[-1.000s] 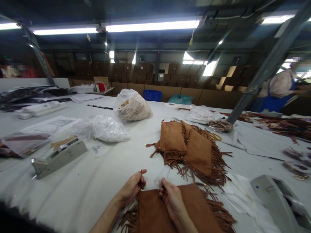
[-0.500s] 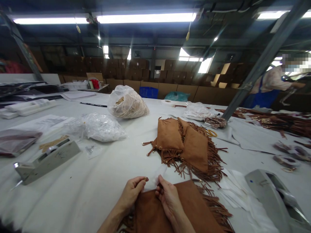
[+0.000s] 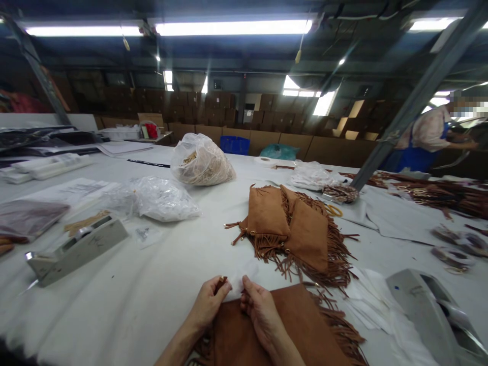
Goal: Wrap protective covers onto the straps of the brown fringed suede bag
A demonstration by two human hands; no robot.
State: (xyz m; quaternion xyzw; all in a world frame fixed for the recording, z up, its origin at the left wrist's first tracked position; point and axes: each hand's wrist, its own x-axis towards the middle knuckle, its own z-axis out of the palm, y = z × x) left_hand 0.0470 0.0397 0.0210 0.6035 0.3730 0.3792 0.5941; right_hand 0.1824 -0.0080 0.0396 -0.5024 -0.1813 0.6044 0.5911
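In the head view my left hand (image 3: 209, 301) is closed in a pinch on a small brown strip end (image 3: 221, 282) with a bit of gold metal. Close beside it, my right hand (image 3: 261, 307) pinches a thin, whitish see-through sheet (image 3: 247, 269), which hangs partly between the two hands. Both hands are over a brown suede-like bag (image 3: 301, 325) with fringe along its right side; its lower part runs out of view. Beyond the hands lies a pile of similar fringed bags (image 3: 308, 236), with thin tassels sticking out to the left.
Grey tape dispensers stand left (image 3: 78, 246) and right (image 3: 434, 310). White sheets (image 3: 369, 300) lie beside the right one. Farther back are a clear plastic bag (image 3: 163, 201), a sack of pale filling (image 3: 204, 162), yellow-handled scissors (image 3: 333, 210) and a slanted post (image 3: 415, 94). A person in a blue apron (image 3: 414, 152) stands far right.
The left hand has turned slightly, so more of the brown strip shows at its fingertips. My right hand has moved slightly left. The view has shifted a little.
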